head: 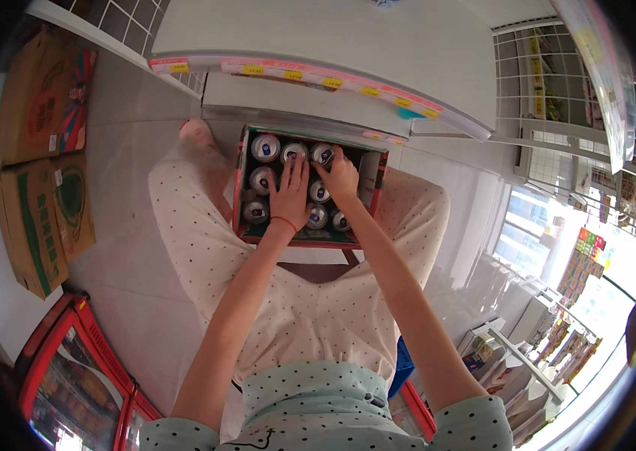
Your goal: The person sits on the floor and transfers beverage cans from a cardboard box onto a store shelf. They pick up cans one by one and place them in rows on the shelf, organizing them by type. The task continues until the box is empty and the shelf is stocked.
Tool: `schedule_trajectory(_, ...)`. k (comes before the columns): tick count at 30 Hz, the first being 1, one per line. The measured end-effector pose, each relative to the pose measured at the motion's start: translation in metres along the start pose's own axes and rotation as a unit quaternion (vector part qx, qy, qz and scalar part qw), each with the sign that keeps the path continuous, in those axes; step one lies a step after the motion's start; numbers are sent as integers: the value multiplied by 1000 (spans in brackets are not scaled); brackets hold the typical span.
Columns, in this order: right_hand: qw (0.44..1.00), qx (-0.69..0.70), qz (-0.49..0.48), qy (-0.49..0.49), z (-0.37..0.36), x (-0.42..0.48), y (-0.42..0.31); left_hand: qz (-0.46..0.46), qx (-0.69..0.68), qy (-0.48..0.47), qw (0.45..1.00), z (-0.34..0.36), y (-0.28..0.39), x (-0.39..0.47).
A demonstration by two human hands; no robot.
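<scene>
A cardboard box (374,189) with a dark green inside stands between my knees and holds several drink cans upright, tops up. My left hand (291,194) lies over the cans near the middle, its fingers spread, the fingertips on a can (294,151) in the far row. With thumb and fingers my right hand (341,176) grips the rim of another can (322,153), just right of that one. At the box's left side stands a column of cans, among them a corner can (265,147). My hands partly hide the cans beneath them.
Beyond the box is a white shelf (318,34) with a price-tag rail (307,75) along its edge. Stacked cartons (42,220) stand at the left, above a red-framed glass-door cooler (75,383). Part of a blue crate (401,366) shows beside my right hip.
</scene>
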State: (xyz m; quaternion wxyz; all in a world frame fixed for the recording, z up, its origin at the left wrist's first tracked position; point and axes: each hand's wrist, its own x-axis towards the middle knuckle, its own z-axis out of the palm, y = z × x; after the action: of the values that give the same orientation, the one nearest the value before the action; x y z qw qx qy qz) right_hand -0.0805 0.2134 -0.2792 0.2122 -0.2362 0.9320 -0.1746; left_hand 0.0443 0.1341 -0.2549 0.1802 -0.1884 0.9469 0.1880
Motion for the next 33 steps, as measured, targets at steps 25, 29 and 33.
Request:
schedule_trajectory(25, 993, 45, -100, -37, -1, 10, 30, 75, -8, -55, 996, 11, 2, -3)
schedule_trajectory(29, 999, 21, -4, -49, 0, 10, 14, 73, 1, -50, 996, 12, -1, -6)
schedule_trajectory(33, 999, 37, -19, 10, -6, 1, 15, 68, 8, -60, 996, 9, 0, -4)
